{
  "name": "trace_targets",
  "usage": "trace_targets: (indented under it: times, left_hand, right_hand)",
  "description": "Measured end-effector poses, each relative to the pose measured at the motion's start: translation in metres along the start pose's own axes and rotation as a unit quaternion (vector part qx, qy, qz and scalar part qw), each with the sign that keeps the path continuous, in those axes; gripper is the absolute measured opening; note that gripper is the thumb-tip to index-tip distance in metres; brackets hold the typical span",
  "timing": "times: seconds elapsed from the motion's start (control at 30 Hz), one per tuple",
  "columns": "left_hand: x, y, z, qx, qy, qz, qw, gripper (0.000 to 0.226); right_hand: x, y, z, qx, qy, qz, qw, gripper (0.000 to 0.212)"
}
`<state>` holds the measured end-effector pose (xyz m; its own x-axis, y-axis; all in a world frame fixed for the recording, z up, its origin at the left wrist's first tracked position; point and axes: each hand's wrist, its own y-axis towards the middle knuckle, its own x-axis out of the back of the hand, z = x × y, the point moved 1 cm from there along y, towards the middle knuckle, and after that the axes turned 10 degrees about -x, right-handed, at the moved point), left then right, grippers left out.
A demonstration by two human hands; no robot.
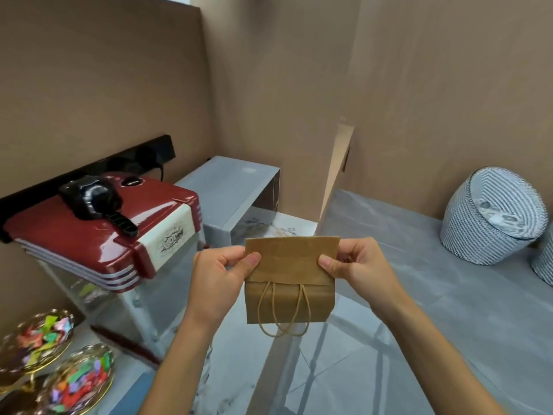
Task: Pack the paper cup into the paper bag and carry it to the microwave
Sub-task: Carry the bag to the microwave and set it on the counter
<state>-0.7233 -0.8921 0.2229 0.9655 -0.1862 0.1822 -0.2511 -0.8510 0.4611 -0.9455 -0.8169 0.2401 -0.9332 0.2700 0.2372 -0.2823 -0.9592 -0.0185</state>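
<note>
A small brown paper bag (288, 277) is held flat and folded in front of me, its bottom flap turned up and its two twine handles hanging below. My left hand (224, 272) pinches its upper left edge between thumb and fingers. My right hand (353, 262) pinches the upper right edge the same way. The bag hangs in the air above the grey floor. No paper cup and no microwave are in view.
A red and cream popcorn machine (107, 235) stands at the left with glass walls below. Two gold-rimmed bowls of coloured sweets (59, 363) sit at the lower left. A grey bench (230, 190) lies behind. A striped woven basket (493, 214) rests at the right. Brown walls surround.
</note>
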Motion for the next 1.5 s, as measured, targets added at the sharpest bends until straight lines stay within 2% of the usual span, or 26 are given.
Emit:
trace_targets:
  times: [0.07, 0.3, 0.4, 0.5, 0.6, 0.8, 0.9, 0.97, 1.03, 1.1, 1.17, 1.2, 1.27, 1.33, 1.43, 1.5]
  left_hand:
    - [-0.024, 0.016, 0.008, 0.001, 0.011, -0.01, 1.0, 0.029]
    - [-0.108, 0.071, 0.027, 0.014, 0.021, -0.066, 0.997, 0.023]
    - [-0.131, 0.093, 0.037, 0.019, 0.038, -0.09, 0.995, 0.031]
    - [-0.146, 0.11, 0.052, 0.036, 0.067, -0.098, 0.992, 0.032]
    - [-0.161, 0.129, 0.073, 0.052, 0.085, -0.121, 0.988, 0.021]
    - [-0.185, 0.166, 0.132, 0.099, 0.101, -0.166, 0.976, 0.018]
    - [-0.198, 0.184, 0.171, 0.13, 0.113, -0.187, 0.967, 0.021]
    - [-0.209, 0.196, 0.197, 0.159, 0.116, -0.2, 0.96, 0.031]
    - [-0.218, 0.201, 0.225, 0.199, 0.125, -0.214, 0.948, 0.041]
    - [-0.229, 0.201, 0.251, 0.248, 0.145, -0.221, 0.932, 0.031]
    - [-0.24, 0.203, 0.271, 0.295, 0.152, -0.225, 0.916, 0.025]
    - [-0.244, 0.205, 0.279, 0.314, 0.158, -0.229, 0.908, 0.02]
    - [-0.251, 0.207, 0.294, 0.34, 0.187, -0.244, 0.889, 0.016]
    - [-0.256, 0.209, 0.306, 0.368, 0.227, -0.248, 0.867, 0.016]
    - [-0.26, 0.211, 0.324, 0.41, 0.254, -0.269, 0.834, 0.012]
    - [-0.26, 0.213, 0.334, 0.43, 0.266, -0.279, 0.816, 0.009]
  right_hand:
    - [0.019, 0.028, -0.011, 0.006, -0.006, 0.008, 1.0, 0.016]
    - [0.095, 0.126, -0.024, 0.031, -0.031, 0.073, 0.996, 0.019]
    - [0.114, 0.166, -0.027, 0.037, -0.03, 0.108, 0.993, 0.022]
    - [0.123, 0.199, -0.04, 0.027, -0.031, 0.13, 0.991, 0.022]
    - [0.129, 0.239, -0.054, 0.022, -0.036, 0.157, 0.987, 0.019]
    - [0.123, 0.329, -0.084, 0.001, -0.078, 0.215, 0.973, 0.014]
    - [0.116, 0.379, -0.103, -0.006, -0.122, 0.251, 0.96, 0.012]
    - [0.111, 0.41, -0.114, -0.011, -0.154, 0.27, 0.951, 0.014]
    - [0.105, 0.437, -0.13, -0.022, -0.194, 0.284, 0.939, 0.023]
    - [0.1, 0.46, -0.147, -0.024, -0.241, 0.305, 0.921, 0.026]
    - [0.093, 0.483, -0.162, -0.019, -0.291, 0.344, 0.893, 0.017]
    - [0.088, 0.494, -0.169, -0.015, -0.312, 0.364, 0.878, 0.02]
    - [0.074, 0.514, -0.183, -0.009, -0.345, 0.383, 0.857, 0.039]
    - [0.059, 0.528, -0.196, -0.005, -0.372, 0.391, 0.842, 0.044]
    - [0.032, 0.544, -0.219, 0.005, -0.386, 0.41, 0.826, 0.04]
    - [0.016, 0.549, -0.229, 0.014, -0.399, 0.413, 0.819, 0.013]
